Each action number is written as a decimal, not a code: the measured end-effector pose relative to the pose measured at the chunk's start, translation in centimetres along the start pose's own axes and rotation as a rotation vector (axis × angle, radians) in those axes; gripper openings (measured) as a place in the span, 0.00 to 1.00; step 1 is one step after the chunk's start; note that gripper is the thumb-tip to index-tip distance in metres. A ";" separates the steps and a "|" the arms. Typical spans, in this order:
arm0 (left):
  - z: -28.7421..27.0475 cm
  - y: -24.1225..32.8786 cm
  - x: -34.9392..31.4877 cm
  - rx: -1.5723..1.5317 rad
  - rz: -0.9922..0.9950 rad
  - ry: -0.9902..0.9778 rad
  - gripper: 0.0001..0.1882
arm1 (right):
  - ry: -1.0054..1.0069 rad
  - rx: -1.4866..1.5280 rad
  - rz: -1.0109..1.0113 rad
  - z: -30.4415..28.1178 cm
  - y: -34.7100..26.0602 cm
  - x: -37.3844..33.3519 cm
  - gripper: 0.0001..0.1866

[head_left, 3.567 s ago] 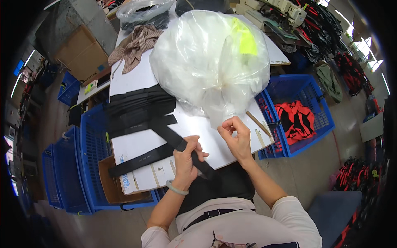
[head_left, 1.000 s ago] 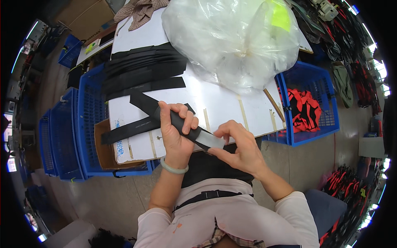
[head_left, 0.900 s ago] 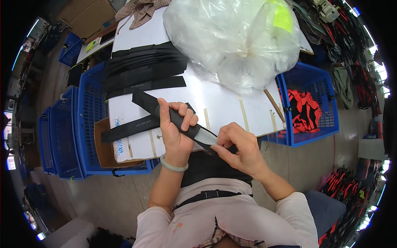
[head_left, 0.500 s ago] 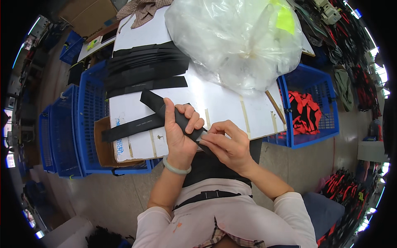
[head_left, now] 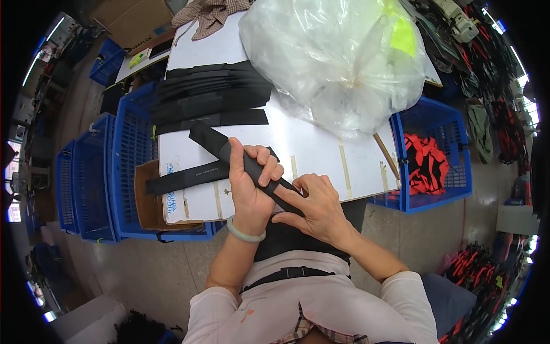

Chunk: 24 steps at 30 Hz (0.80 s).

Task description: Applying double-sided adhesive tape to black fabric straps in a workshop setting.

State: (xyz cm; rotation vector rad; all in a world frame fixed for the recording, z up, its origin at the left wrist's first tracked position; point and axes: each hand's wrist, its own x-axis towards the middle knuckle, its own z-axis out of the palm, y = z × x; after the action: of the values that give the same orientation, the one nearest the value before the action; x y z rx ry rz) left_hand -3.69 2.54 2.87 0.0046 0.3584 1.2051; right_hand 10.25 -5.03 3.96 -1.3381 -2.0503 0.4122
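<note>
A black fabric strip [head_left: 211, 141] slants across the front of the table in my grasp. My left hand [head_left: 250, 186] has its fingers curled round the strip's middle, thumb pointing up along it. At the lower end my right hand [head_left: 318, 207] holds the strip, index finger pressed on its face and thumb at the near edge. Another black strip [head_left: 186, 176] lies flat beneath, partly covered by the held one and my left hand. Farther back, several black strips [head_left: 215, 92] are layered in a stack, and a single strip [head_left: 240, 117] lies just in front of them.
A large clear plastic bag [head_left: 332, 69] bulges over the far right of the white table [head_left: 312, 155]. Blue crates [head_left: 129, 172] stand at the left, beside a cardboard box [head_left: 150, 203]. A blue crate [head_left: 404, 172] at the right holds red and black pieces [head_left: 427, 163].
My right hand has opened from a pinch on a small whitish piece to lay its index finger along the strip. The whitish piece no longer shows. My left hand keeps its hold.
</note>
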 end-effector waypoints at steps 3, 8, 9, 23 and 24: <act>0.3 0.1 -0.2 0.060 0.042 -0.023 0.22 | -0.033 0.009 0.017 0.2 0.1 0.0 0.22; 1.0 -0.9 -0.8 0.282 0.186 -0.161 0.21 | -0.015 0.052 -0.008 0.4 0.6 -0.3 0.21; 1.0 -1.1 -0.9 0.323 0.201 -0.201 0.21 | -0.023 0.070 0.003 0.4 0.7 -0.5 0.20; 0.1 -3.6 -3.7 0.782 0.376 -0.538 0.20 | 0.252 1.659 0.569 0.8 1.6 -3.1 0.11; 0.2 -3.7 -3.8 0.775 0.359 -0.543 0.20 | 0.325 1.649 0.655 0.0 1.1 -2.1 0.11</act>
State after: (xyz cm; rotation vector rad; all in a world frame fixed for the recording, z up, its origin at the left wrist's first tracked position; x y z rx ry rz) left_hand -1.47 -2.20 3.32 1.0831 0.3291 1.2913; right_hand 11.61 -6.44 2.60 -0.7529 -0.4135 1.5515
